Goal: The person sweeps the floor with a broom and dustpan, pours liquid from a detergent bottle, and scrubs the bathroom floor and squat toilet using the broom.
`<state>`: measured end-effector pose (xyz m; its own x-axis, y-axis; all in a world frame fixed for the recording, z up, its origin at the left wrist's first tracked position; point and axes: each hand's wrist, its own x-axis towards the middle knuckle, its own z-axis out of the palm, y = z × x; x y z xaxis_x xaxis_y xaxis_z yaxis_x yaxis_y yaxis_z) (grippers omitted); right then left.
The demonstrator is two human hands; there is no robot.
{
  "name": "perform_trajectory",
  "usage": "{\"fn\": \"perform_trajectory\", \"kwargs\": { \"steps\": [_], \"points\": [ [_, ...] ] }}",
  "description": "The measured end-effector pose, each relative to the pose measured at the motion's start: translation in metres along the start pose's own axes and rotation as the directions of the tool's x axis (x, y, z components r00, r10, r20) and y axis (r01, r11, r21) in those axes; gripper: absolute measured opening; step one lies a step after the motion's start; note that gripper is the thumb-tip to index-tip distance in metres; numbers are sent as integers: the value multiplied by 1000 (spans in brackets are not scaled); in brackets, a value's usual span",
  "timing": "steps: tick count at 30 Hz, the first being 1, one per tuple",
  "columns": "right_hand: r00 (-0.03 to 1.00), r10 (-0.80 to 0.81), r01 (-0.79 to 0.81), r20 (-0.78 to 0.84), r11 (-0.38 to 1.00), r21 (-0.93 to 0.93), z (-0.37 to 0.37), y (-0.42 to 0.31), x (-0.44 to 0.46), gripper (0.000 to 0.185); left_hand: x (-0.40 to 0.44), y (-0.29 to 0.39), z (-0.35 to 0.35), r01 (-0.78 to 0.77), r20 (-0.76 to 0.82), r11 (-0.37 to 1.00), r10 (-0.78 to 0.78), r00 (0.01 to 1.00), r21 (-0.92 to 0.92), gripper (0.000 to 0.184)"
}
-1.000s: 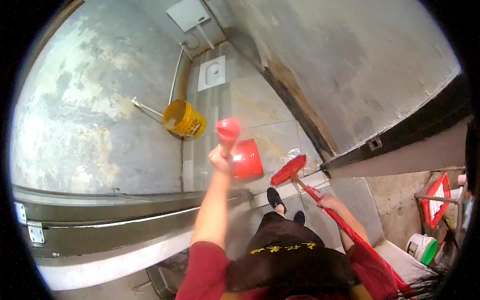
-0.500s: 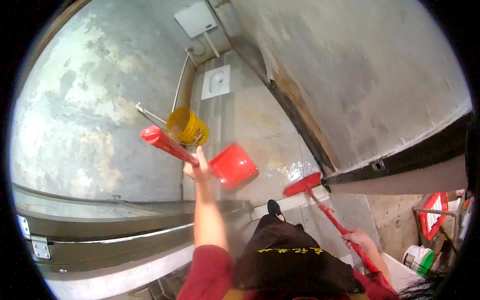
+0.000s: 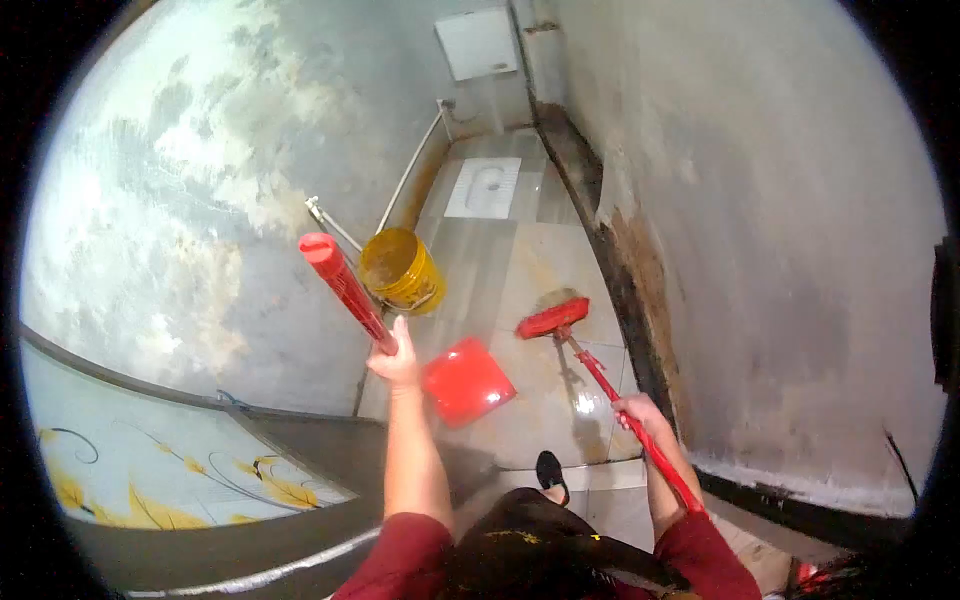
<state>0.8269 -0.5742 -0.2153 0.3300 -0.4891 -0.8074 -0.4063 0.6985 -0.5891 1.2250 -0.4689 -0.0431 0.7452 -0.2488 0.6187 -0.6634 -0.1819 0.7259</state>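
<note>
My left hand (image 3: 397, 358) is closed around the upright red handle of a long-handled dustpan. The handle's rounded top rises toward me, and the red dustpan (image 3: 468, 382) lies low over the tiled floor just right of that hand. Whether the pan touches the floor I cannot tell. In my right hand (image 3: 640, 413) is the red shaft of a broom (image 3: 600, 377), with the fingers wrapped round it. Its red head points away from me, pale bristles showing at the far side, over the floor right of the dustpan.
A yellow bucket (image 3: 402, 272) stands by the left wall, beside a pipe with a tap (image 3: 325, 218). Farther back are a white squat toilet (image 3: 484, 188) and a wall-mounted cistern (image 3: 477, 44). Walls close in on both sides. A raised sill (image 3: 618, 474) crosses near my foot.
The broom has moved forward and left, from the sill to over the tiles, with my right arm stretched out. The dustpan stays in my left hand. My view has shifted into the room.
</note>
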Motion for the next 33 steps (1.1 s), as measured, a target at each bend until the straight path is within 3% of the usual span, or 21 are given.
{"fn": "perform_trajectory", "kwargs": {
  "steps": [1, 2, 3, 5, 6, 7, 9, 10, 14, 16, 21, 23, 25, 28, 29, 30, 33],
  "points": [
    [1000, -14, 15, -17, 1000, 28, 2, -6, -22, 16, 10, -5, 0, 52, -26, 999, -52, 998, -8, 36],
    [997, 75, -75, -16, 996, -46, -2, -6, -38, 18, 22, -2, -2, 140, -19, 989, -141, 990, -41, 38],
    [999, 39, -40, -20, 996, -78, -13, 6, -54, 19, 27, -4, -3, 161, -25, 986, -162, 986, -34, 38],
    [998, -39, 41, 53, 999, -33, -34, 22, -87, 19, 46, -11, -3, 103, -100, 994, -106, 989, -28, 39],
    [992, 108, -107, -58, 994, 20, -32, 10, -107, 14, 53, 0, -6, 120, -111, 992, -122, 986, -22, 40],
    [993, 109, -108, -54, 994, 11, -33, 11, -106, 14, 59, 0, -11, 125, -118, 992, -126, 985, -17, 40],
    [981, 182, -178, -70, 982, 57, -39, 16, -98, 9, 74, -8, -24, 266, -123, 945, -292, 948, -191, 35],
    [983, 159, -161, -87, 987, -16, -41, 11, -86, 8, 83, -8, -27, 296, -190, 940, -326, 926, -172, 36],
    [968, 252, -252, -16, 968, -11, -44, -15, -32, 11, 116, -4, -54, 268, -295, 935, -330, 897, -232, 35],
    [954, 298, -295, -9, 941, -165, -53, -27, -16, 11, 131, -3, -66, 273, -342, 912, -373, 862, -307, 34],
    [946, 323, -314, -13, 909, -275, -44, -99, -20, 24, 154, -1, -84, 264, -400, 869, -438, 805, -419, 33],
    [949, 307, -315, -68, 924, -216, -31, -135, -24, 28, 170, 13, -82, 252, -440, 898, -401, 803, -360, 38],
    [956, 292, -288, -37, 905, -313, -30, -153, 4, 26, 183, 18, -88, 229, -501, 908, -388, 774, -350, 39],
    [986, 147, -128, 85, 973, -194, -28, -176, 84, 7, 207, 32, -89, 216, -582, 908, -398, 710, -358, 40],
    [986, 76, -42, 148, 974, -221, -26, -183, 124, 9, 215, 33, -89, 242, -647, 903, -424, 634, -355, 42],
    [989, 16, 7, 147, 988, -155, -12, -202, 149, 9, 222, 34, -89, 218, -659, 911, -406, 633, -351, 42],
    [995, 37, -15, 94, 976, -219, 40, -274, 190, 8, 235, 36, -84, 151, -693, 931, -349, 630, -331, 40]
  ]
}}
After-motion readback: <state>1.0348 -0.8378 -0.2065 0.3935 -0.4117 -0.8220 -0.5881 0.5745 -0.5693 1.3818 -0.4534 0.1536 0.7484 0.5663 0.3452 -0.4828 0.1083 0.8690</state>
